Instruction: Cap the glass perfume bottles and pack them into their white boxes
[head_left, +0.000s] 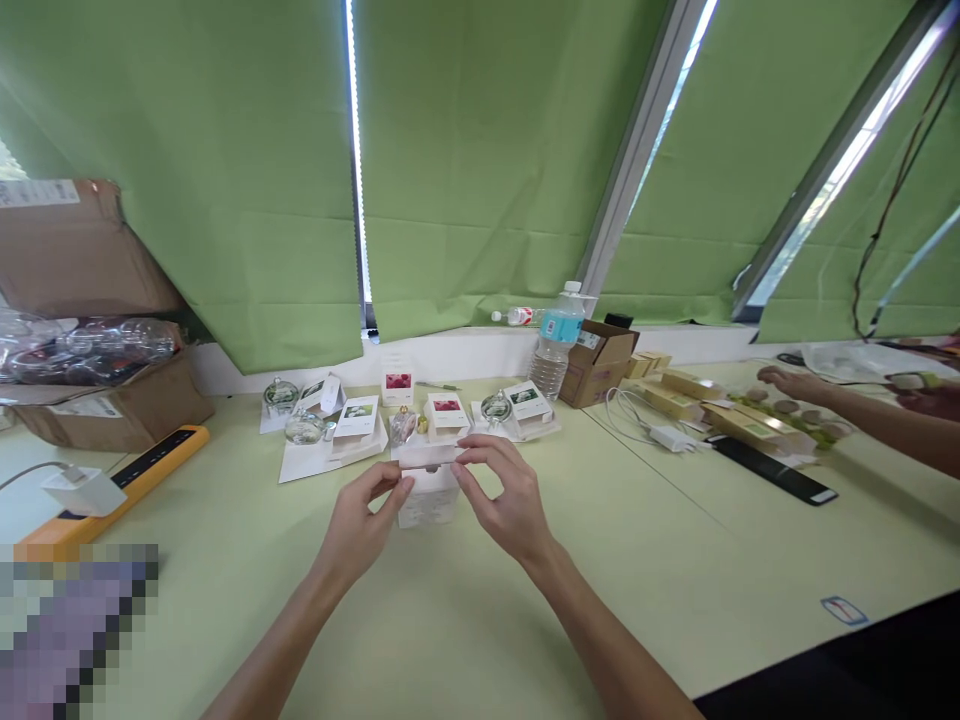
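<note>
A small white box [427, 508] with fine print on its front stands on the table between my hands. My left hand [366, 515] pinches the left end of its top edge, where a flap shows. My right hand [504, 492] pinches the right end of that edge. Just beyond are white boxes with flower pictures, one with red flowers [447, 412] and another with white flowers [355, 418]. Round clear glass bottles, such as the left one [280, 394] and the right one [496, 406], lie beside them on white card.
An orange power strip [161, 470] and an open cardboard box [112, 405] of plastic-wrapped things are at left. A water bottle [556, 345] and brown carton [598, 362] stand behind. At right, another person's hand [795, 385] is near yellow boxes [757, 430] and a black phone [772, 470].
</note>
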